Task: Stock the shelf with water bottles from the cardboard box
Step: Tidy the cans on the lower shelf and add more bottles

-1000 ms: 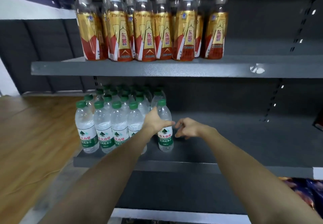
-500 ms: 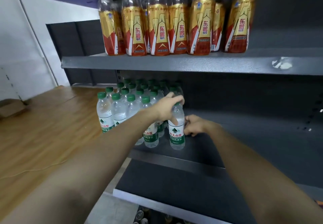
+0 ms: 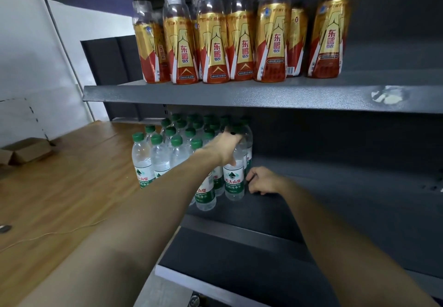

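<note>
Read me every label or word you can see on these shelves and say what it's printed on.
"农夫山泉": green label of the front water bottle under the left hand.
"饮用纯净水": same label, lower line.
"东鹏特饮": gold-and-red drink bottles on the upper shelf.
Barcode and small print: too small to read.

The single head view looks forward and slightly down from close range, facing the dark shelf (image 3: 263, 98) at arm's reach.

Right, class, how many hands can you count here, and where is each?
2. The left hand grips the top of the water bottle at the group's right end. The right hand lies curled on the shelf just beside that bottle's base. None seems hidden.
</note>
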